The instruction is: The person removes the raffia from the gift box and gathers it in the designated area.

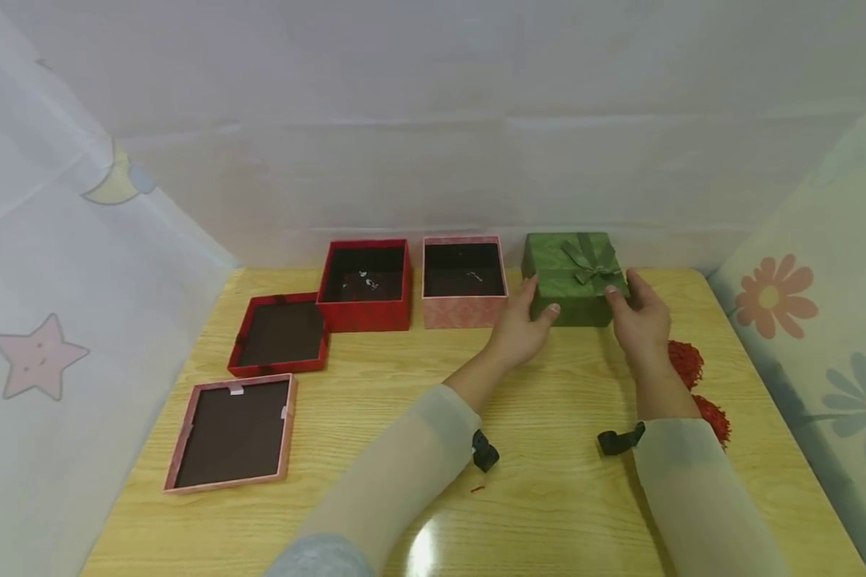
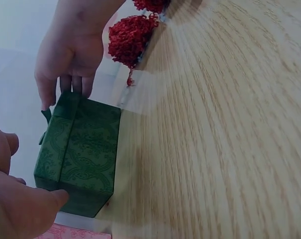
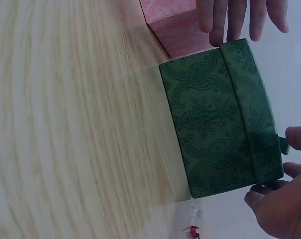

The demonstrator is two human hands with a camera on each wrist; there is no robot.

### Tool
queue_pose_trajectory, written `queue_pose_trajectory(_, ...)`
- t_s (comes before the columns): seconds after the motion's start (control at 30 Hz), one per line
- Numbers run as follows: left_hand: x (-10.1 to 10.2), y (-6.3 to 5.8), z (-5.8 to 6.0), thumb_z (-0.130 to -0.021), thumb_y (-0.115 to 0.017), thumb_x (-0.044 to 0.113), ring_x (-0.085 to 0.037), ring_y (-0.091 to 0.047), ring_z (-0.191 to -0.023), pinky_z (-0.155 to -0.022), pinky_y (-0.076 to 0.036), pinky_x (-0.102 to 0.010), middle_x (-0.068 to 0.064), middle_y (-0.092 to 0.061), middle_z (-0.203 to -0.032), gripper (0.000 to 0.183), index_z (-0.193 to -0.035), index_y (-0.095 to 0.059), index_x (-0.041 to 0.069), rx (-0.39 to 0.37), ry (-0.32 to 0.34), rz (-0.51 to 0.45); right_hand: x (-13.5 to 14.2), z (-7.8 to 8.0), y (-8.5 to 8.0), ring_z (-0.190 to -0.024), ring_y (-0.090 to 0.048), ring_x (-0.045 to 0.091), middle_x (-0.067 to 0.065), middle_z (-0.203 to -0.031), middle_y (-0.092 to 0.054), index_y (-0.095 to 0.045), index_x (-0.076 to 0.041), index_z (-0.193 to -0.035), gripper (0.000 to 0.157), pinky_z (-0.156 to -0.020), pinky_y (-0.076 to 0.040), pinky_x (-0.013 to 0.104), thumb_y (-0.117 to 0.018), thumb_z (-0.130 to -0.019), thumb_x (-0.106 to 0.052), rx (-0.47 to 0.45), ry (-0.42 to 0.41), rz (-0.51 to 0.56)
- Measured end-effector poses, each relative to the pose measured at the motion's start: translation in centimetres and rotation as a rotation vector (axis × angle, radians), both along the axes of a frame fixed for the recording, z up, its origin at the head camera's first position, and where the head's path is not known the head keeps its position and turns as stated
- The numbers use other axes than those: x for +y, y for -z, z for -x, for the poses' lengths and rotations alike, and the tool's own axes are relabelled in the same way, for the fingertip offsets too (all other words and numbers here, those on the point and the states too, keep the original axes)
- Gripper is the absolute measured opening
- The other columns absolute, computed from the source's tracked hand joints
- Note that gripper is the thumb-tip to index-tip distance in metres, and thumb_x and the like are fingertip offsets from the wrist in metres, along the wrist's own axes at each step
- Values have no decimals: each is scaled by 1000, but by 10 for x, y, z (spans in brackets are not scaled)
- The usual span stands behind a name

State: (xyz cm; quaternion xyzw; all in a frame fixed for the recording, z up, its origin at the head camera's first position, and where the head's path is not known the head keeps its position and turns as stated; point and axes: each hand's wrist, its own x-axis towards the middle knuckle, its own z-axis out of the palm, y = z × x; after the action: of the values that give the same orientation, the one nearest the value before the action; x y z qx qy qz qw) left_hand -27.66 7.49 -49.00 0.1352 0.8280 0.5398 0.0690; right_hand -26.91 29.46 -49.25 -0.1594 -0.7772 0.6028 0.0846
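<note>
A green gift box [image 1: 576, 308], with a ribbon bow [image 1: 590, 264] on its lid, stands at the back right of the table in the head view. My left hand [image 1: 520, 332] touches its left side, the thumb near the front. On the right side of the box rests my right hand [image 1: 642, 324], its thumb by the lid's front right corner. The right wrist view shows the left fingers [image 3: 231, 20] straight against the lid's edge. In the left wrist view the lid [image 2: 55, 144] sits down on the box, and the right fingers reach straight to its end.
Left of the green box stand an open pink box [image 1: 462, 311] and an open red box [image 1: 368, 316]. A red lid [image 1: 277, 332] and a pink lid [image 1: 234, 433] lie upturned farther left. Red shredded-paper bundles [image 1: 685, 365] lie beside my right forearm. Printed cloth [image 1: 418, 160] hangs behind.
</note>
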Motion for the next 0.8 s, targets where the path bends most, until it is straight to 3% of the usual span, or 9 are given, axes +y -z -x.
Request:
queue_pose_trajectory(0.2,5,5,1,-109,-53,39,-23,-17,-158,-129,-7,-47,-4,-19,-172,70,-167,-20,19,-19,20,1,4,2,5,-158,-12,21,-6,-172,-14,-23,-30,-165,69,-125,-26,43,-55,-106,-45,-42,-40,51)
queue_pose_trajectory(0.43,11,8,0,-109,-52,41,-26,-23,-156,-127,-22,-49,-2,-21,-171,71,-168,-18,21,-52,6,5,7,2,8,-158,-9,23,0,-173,-8,-21,-32,-165,70,-125,-25,46,-54,-105,-50,-75,-52,32)
queue_pose_trajectory(0.8,9,15,-1,-110,-53,34,-24,-25,-156,-127,-23,-44,0,-24,-170,66,-167,-22,22,-54,-18,-5,6,-5,6,-157,-14,26,1,-172,-10,-23,-31,-164,74,-123,-30,48,-56,-103,-56,-113,-58,3)
